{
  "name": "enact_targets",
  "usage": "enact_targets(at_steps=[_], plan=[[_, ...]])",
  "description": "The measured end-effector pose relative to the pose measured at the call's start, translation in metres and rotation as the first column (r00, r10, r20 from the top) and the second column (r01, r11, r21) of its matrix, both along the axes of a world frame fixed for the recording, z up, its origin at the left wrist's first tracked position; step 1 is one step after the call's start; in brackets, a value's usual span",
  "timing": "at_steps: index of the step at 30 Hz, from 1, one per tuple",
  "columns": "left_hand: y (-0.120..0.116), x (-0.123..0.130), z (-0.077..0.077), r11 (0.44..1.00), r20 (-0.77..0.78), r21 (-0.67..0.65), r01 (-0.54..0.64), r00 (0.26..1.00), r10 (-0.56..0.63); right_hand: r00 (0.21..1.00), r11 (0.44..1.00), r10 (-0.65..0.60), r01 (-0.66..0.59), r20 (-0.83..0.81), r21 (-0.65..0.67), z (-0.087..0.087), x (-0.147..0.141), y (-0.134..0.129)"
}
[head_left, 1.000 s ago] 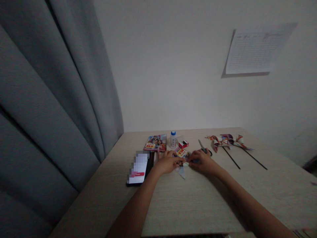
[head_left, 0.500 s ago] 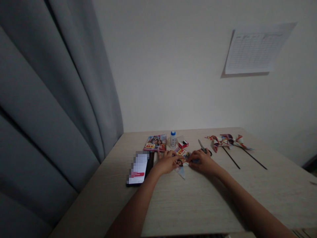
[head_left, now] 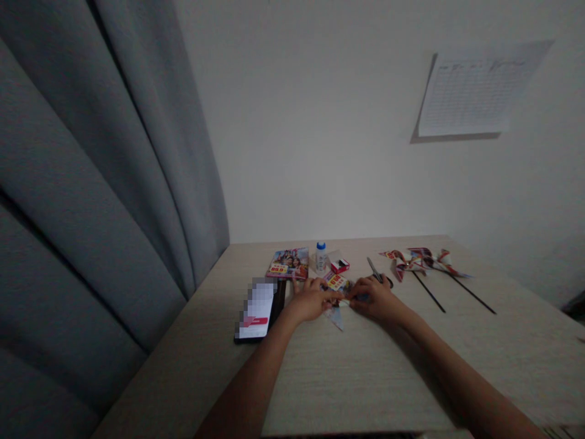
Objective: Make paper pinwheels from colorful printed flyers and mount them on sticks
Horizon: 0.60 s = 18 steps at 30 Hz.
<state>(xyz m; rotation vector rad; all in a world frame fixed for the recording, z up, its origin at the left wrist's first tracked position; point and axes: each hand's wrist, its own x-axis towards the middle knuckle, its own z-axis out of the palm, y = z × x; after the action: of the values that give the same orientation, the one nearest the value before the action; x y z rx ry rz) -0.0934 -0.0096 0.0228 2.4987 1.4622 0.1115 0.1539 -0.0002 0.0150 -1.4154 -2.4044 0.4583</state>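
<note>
A tall grey fabric curtain (head_left: 105, 183) hangs down the left side, against a plain white wall (head_left: 320, 122) carrying a ruled white paper sheet (head_left: 475, 91). Below them lies a pale wood-grain tabletop (head_left: 365, 378). Toward its far right, two red-and-white paper pinwheels (head_left: 423, 261) lie on long thin black sticks (head_left: 470, 294). Nearer the middle sit a glossy, colourful printed flyer (head_left: 289, 263), a white glue bottle with a blue cap (head_left: 320, 256), and a small red-and-white box (head_left: 340, 265). A black smartphone (head_left: 256, 311) lies at the left, its screen blurred. The left hand (head_left: 311, 302) and right hand (head_left: 372, 299) meet near the tabletop's far edge, both clamped on a folded piece of glossy printed paper (head_left: 337, 289), whose pale blue triangular tip (head_left: 336, 318) pokes out toward the person. Steel scissors with dark handles (head_left: 377, 271) lie just beyond the right hand.
</note>
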Motion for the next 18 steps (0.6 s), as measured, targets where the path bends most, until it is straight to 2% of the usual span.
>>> enact_targets(at_steps=[11,18], plan=[[-0.0008,0.0005,-0.0049,0.998,0.089,0.034,-0.048,0.995,0.045,1.000,1.000,0.001,-0.001,0.000,-0.004,0.0023,0.0003,-0.0021],[0.0001,-0.0009,-0.0015,1.000,0.068,-0.002,-0.031,0.997,0.031,1.000,1.000,-0.007,0.006,-0.004,-0.019,0.0014,0.0004,-0.0009]])
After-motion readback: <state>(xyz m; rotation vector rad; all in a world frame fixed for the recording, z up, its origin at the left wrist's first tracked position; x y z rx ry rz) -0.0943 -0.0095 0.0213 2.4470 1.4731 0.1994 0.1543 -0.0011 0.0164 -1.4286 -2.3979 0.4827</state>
